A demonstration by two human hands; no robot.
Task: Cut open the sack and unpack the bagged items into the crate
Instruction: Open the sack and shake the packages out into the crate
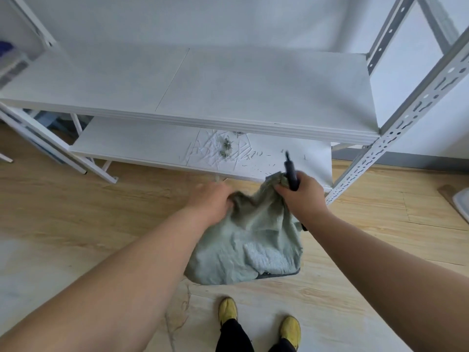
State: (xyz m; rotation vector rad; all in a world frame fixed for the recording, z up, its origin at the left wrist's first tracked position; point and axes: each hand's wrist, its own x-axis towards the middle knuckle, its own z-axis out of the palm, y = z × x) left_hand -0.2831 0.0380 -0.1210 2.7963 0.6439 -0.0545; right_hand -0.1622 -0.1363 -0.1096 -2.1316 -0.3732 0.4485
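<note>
Sack: you are standing over a soft, pale green woven sack (243, 247) on the wooden floor (88, 199), just in front of your yellow shoes (228, 309); it is slumping and creasing, so it is looking limp and probably not heavy.
Left hand: your left hand (210, 201) is bunching the sack's upper edge, fingers curled into the cloth.
Right hand: your right hand (300, 191) is pinching the other corner while also gripping a dark-handled cutter (290, 174), blade end pointing up and blurred.
Where to hold: you are probably best keeping both top corners taut; the weave is likely fraying and slipping.
Contents: a paler patch is showing through low on the sack; what it is cannot be told.
Crate: a dark edge is peeking out beneath the sack; whether that is the crate is unclear.
In the way: the scored white lower shelf (152, 146) and grey slotted metal upright (396, 128) are standing close behind your hands.
</note>
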